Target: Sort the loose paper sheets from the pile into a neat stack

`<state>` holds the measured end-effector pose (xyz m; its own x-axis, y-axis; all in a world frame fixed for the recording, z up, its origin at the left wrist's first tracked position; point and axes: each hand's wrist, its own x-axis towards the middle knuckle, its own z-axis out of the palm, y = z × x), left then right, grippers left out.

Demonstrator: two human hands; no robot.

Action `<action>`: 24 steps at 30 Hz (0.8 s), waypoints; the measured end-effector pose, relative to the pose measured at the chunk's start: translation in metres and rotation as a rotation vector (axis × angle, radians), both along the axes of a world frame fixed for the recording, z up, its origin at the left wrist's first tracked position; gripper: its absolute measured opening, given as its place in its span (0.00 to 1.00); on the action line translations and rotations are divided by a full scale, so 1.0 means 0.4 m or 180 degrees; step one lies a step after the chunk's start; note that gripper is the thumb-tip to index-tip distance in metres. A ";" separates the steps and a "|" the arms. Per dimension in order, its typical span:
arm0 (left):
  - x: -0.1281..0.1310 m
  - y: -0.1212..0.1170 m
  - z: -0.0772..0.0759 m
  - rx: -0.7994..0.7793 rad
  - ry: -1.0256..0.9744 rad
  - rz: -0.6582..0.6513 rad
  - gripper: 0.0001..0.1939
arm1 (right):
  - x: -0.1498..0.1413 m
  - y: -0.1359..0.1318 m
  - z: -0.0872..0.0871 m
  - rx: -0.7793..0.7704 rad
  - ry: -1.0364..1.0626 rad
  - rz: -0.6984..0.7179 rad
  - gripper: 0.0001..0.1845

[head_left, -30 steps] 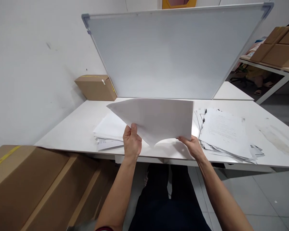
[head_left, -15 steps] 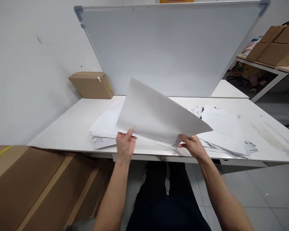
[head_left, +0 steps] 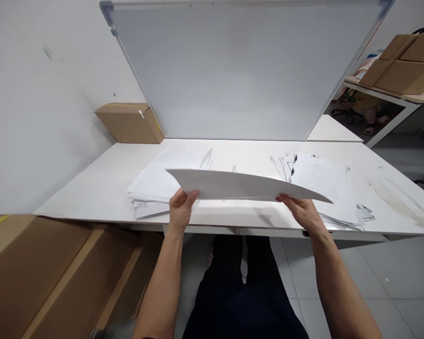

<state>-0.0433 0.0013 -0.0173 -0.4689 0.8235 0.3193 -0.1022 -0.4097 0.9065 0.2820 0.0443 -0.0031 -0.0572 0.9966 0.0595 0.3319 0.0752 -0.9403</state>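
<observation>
A white sheet of paper [head_left: 240, 186] is stretched between my hands above the desk, curved and seen at a low angle. My left hand [head_left: 182, 207] pinches its near left edge, thumb on top. At the near right edge my right hand [head_left: 300, 212] grips it between thumb and fingers. Behind and left of my left hand lies a stack of white papers [head_left: 155, 176]. To the right, partly behind my right hand, rests a pile of printed papers [head_left: 325, 183] with black marks along its left side.
A whiteboard [head_left: 226, 70] stands at the back of the white desk [head_left: 85, 188]. Beside it, a cardboard box [head_left: 127, 125] sits against the wall. Large cardboard boxes [head_left: 38, 278] stand at the lower left. Another table at right bears a brown box [head_left: 399, 70], with a person's feet below.
The sheet was swung up and turned, then lowered nearly level. My right hand has shifted right along its edge, and my hands are farther apart. The view has tilted slightly.
</observation>
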 end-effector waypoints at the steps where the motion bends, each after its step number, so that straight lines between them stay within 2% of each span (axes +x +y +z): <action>1: 0.002 -0.005 -0.024 -0.0133 -0.0029 -0.0031 0.13 | 0.006 -0.001 -0.011 -0.0083 -0.0106 0.0020 0.17; 4: 0.003 -0.022 -0.086 -0.0612 -0.0087 -0.0112 0.14 | 0.018 -0.006 -0.028 -0.0104 -0.0214 0.0408 0.14; 6: 0.001 -0.026 -0.105 -0.0693 -0.0127 -0.0088 0.14 | 0.021 -0.007 -0.025 0.0096 -0.0133 0.0708 0.15; 7: -0.001 -0.025 -0.107 -0.0661 -0.0136 -0.0051 0.14 | 0.021 -0.006 -0.023 0.0152 -0.0111 0.0704 0.15; 11: -0.003 -0.014 -0.092 -0.0666 -0.0069 0.0002 0.17 | 0.016 0.004 -0.029 -0.0271 -0.0284 0.0219 0.15; 13: -0.001 -0.012 -0.083 -0.0795 0.0041 -0.0088 0.17 | 0.013 0.008 -0.035 -0.0434 -0.0368 0.0204 0.15; 17: 0.001 -0.009 -0.060 -0.0581 0.0156 0.0062 0.16 | 0.013 0.006 -0.027 -0.0285 -0.0307 0.0155 0.14; 21: 0.001 0.004 -0.031 -0.0533 -0.0143 0.0202 0.14 | 0.013 -0.011 -0.017 -0.0463 0.0398 0.0036 0.14; 24: 0.035 -0.001 -0.024 -0.0633 -0.0986 0.0007 0.17 | -0.009 -0.049 -0.042 -0.0893 0.1164 -0.0276 0.14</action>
